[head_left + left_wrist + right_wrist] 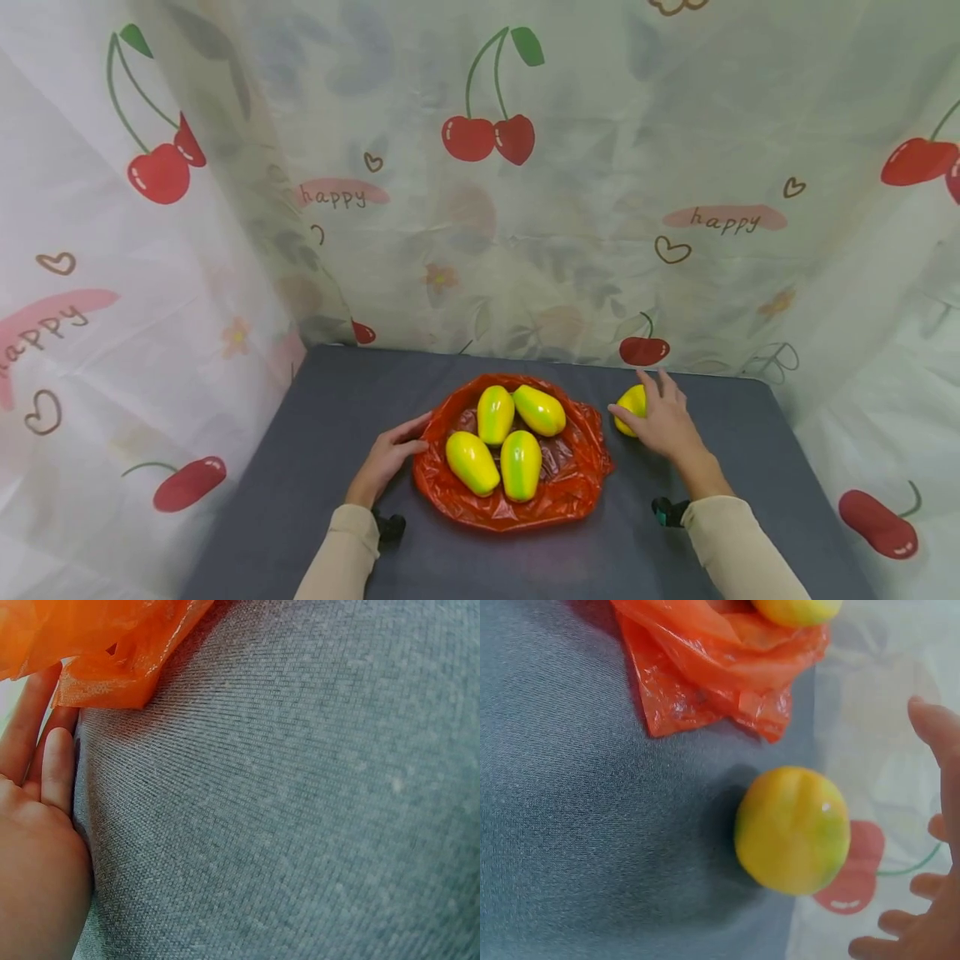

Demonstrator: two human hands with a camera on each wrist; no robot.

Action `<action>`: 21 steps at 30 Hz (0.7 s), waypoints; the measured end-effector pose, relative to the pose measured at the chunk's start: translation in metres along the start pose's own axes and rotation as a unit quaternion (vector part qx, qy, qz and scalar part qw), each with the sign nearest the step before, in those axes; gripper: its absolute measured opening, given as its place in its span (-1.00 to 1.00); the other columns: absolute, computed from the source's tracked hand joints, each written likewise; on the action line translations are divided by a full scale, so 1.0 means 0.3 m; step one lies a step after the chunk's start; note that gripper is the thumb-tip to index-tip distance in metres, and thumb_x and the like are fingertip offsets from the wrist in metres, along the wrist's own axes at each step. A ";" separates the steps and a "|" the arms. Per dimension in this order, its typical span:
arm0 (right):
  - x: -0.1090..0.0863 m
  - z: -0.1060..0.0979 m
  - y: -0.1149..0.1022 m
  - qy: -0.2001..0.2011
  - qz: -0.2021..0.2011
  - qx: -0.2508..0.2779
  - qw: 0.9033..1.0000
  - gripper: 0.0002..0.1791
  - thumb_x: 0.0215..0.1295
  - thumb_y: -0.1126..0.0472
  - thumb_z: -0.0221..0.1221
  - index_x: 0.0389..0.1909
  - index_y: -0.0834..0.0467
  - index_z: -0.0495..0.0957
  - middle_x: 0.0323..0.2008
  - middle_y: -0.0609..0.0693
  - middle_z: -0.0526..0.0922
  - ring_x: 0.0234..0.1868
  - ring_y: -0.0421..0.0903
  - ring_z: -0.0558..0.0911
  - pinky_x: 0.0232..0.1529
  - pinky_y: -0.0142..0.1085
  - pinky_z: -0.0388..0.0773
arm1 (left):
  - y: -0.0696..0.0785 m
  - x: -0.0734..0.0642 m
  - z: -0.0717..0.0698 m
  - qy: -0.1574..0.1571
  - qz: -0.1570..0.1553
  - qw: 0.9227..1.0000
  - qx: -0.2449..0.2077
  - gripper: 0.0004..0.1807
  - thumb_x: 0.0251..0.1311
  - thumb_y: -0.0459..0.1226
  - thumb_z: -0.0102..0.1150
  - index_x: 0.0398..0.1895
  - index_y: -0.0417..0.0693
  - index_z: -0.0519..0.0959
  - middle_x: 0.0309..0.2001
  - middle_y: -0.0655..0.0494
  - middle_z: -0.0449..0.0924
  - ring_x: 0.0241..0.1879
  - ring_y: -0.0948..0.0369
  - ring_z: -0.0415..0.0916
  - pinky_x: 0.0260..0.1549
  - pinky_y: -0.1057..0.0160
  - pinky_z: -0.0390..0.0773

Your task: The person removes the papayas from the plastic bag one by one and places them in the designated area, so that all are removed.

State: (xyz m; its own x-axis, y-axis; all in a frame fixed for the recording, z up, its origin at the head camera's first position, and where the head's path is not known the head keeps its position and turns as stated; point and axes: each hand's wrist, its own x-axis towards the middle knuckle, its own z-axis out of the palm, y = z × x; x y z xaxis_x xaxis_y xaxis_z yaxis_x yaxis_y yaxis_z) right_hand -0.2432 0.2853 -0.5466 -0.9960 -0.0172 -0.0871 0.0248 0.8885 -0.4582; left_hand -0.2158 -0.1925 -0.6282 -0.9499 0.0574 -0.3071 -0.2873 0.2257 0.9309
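A red plastic bag (517, 518) lies spread on the table with its rim rolled outward. Several glossy yellow-green papayas (470, 463) sit in it. To the bag's left, my left hand (387, 460) rests at the rim with fingers extended; in the left wrist view the fingertips meet the plastic (105, 682), partly hidden behind it. Another papaya (793, 830) stands on the table right of the bag. Over it is my right hand (667, 421), thumb and fingers spread. The right wrist view shows a gap between the hand (922, 900) and this papaya.
The dark grey table (352, 383) ends at the back against a pale curtain (570, 275) printed with cherries and "happy". More of the curtain hangs at both sides. A dark wrist device (670, 512) shows at the right cuff, another (390, 527) at the left.
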 end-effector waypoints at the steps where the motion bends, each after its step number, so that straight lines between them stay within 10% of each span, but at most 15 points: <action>1: -0.003 -0.001 -0.008 0.003 -0.002 -0.007 1.000 0.16 0.29 -0.48 0.10 0.64 0.13 -0.11 0.59 0.45 -0.25 0.50 0.61 -0.09 0.33 0.58 0.07 | 0.000 -0.001 0.000 0.000 0.001 1.000 0.001 -0.43 0.25 -0.07 0.35 0.33 0.52 0.52 0.43 0.24 0.47 0.54 0.04 0.25 0.53 -0.21 0.16; 21: -0.073 0.012 -0.205 0.035 -0.115 -0.076 0.990 0.17 0.22 -0.51 0.14 0.66 0.01 -0.10 0.64 0.30 -0.27 0.58 0.52 -0.18 0.43 0.56 -0.15 | 0.001 -0.003 -0.001 0.006 0.007 1.000 0.001 -0.44 0.25 -0.10 0.34 0.33 0.52 0.52 0.43 0.25 0.47 0.54 0.05 0.25 0.54 -0.19 0.16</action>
State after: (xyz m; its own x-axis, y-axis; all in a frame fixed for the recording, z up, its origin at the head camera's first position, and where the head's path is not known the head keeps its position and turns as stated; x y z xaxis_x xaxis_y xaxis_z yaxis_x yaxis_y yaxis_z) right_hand -0.2227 0.2294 -0.5198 -0.9773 -0.2004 0.0684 -0.2117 0.9238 -0.3190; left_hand -0.2149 -0.1927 -0.6275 -0.9553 0.0491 -0.2916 -0.2738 0.2261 0.9348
